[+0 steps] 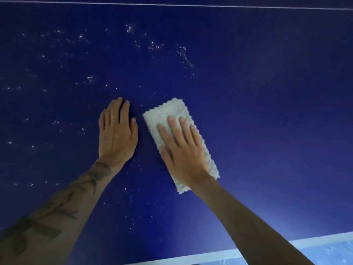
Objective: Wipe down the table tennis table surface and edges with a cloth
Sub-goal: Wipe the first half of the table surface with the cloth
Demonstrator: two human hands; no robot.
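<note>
Pressing the cloth [166, 115] under my flat, unclenched right hand [181, 150] (left hand [116, 134] likewise flat on the table [267, 92]), I risk it slipping free, being unpinched.

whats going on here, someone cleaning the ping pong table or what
A person is wiping a dark blue table tennis table. The right hand presses flat, fingers straight, on a folded white cloth. The left hand rests flat on the bare surface just beside the cloth, not touching it. Small bright specks dot the surface, mostly to the left and ahead of the hands. The white edge line runs nearest the person.
</note>
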